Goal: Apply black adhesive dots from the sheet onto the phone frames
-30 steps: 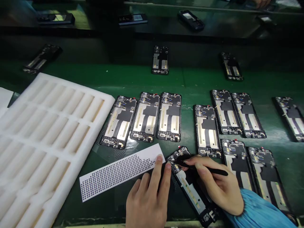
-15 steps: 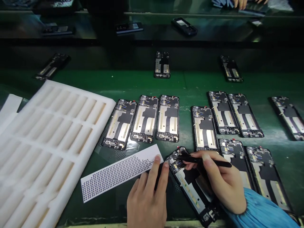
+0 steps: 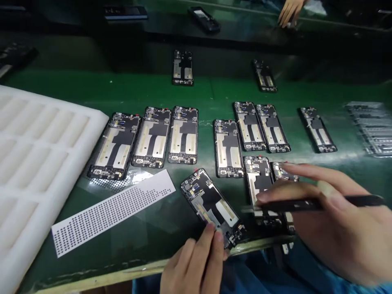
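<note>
A phone with its back off [image 3: 228, 212] lies tilted at the front edge of the bench, its circuit board and metal frame exposed. The fingers of my left hand [image 3: 194, 263] press together on its lower left side; the thumb is hidden. To the right, my right hand [image 3: 343, 220] pinches black tweezers [image 3: 297, 205], slightly blurred, with the tips pointing left, apart from that phone. Below the hand are two more open phones [image 3: 259, 179], partly covered. A white sheet of small dark dot stickers [image 3: 113, 212] lies left of the phone, touched by neither hand.
A white foam tray [image 3: 58, 153] with slots fills the left side. Several open phones [image 3: 183, 134] lie in rows across the green bench [image 3: 128, 92]. Clear plastic trays [image 3: 372, 128] are stacked at far right. Another person's hand [image 3: 289, 12] shows at the back.
My left hand has gone from the sticker sheet to the phone's lower side. My right hand has pulled the tweezers away from the phone's board to the right. The view has shifted right.
</note>
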The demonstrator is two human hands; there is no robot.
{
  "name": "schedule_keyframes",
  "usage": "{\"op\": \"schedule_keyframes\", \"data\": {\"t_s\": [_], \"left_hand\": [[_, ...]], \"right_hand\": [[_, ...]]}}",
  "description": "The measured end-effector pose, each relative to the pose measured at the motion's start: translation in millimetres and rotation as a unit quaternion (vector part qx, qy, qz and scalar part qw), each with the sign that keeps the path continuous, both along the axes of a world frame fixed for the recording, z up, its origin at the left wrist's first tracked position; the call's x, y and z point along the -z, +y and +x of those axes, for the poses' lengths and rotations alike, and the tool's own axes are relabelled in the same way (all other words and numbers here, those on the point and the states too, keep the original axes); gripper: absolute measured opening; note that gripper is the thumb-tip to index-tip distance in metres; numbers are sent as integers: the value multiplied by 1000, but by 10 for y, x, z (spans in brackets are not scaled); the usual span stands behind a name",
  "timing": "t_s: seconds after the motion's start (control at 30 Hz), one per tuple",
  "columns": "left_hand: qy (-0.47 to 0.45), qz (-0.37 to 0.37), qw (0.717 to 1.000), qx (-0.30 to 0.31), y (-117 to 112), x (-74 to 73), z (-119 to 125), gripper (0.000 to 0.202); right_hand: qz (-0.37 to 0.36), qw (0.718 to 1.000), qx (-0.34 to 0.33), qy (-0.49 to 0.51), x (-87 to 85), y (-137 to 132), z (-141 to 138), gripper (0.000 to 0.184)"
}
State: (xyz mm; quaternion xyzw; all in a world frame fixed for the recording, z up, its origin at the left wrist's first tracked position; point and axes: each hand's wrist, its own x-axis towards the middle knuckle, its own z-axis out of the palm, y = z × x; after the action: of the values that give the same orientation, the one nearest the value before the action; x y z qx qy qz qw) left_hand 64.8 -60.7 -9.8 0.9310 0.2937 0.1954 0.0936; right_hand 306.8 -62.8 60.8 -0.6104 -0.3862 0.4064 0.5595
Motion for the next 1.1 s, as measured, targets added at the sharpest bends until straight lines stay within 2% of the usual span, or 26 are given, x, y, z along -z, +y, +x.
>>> {"op": "schedule_keyframes", "data": {"t_s": [0.1,0.2,0.27,0.33,0.4,0.47,0.63,0.77,0.83,0.9,0.97,1.03,1.07,1.1], "left_hand": [[-3,9,1000,14,-35,-40,184,25],[17,11,999,29,-73,-48,305,26],[21,18,999,34,-102,-21,351,27],[0,31,999,38,-128,30,374,27],[-14,40,998,42,-150,90,384,28],[-6,41,998,42,-165,142,386,29],[-3,52,998,41,-160,190,370,33],[22,-3,1000,18,-113,122,359,50],[64,-15,998,-14,-74,70,376,59],[132,7,991,-32,-26,14,391,68],[169,41,984,-20,23,-47,357,70],[124,61,990,-12,68,-106,230,64],[75,58,995,-13,88,-126,128,60],[11,58,997,-41,106,-135,7,58]], "right_hand": [[-35,997,-48,-48,-93,-205,145,35],[-86,973,-129,-171,-37,-340,225,41],[-100,926,-201,-303,55,-430,260,46],[-85,864,-273,-416,158,-532,284,54],[-66,805,-332,-487,245,-627,291,61],[-51,760,-371,-531,299,-687,274,66],[-17,702,-400,-589,371,-691,143,64],[-39,664,-384,-641,450,-732,16,65],[-65,651,-379,-655,439,-727,-35,69],[-83,652,-384,-649,373,-641,-72,67],[-95,671,-392,-622,283,-469,-99,48],[-123,699,-376,-596,230,-252,-130,22],[-146,710,-354,-591,235,-146,-153,15],[-172,716,-327,-592,265,-52,-182,15]]}}
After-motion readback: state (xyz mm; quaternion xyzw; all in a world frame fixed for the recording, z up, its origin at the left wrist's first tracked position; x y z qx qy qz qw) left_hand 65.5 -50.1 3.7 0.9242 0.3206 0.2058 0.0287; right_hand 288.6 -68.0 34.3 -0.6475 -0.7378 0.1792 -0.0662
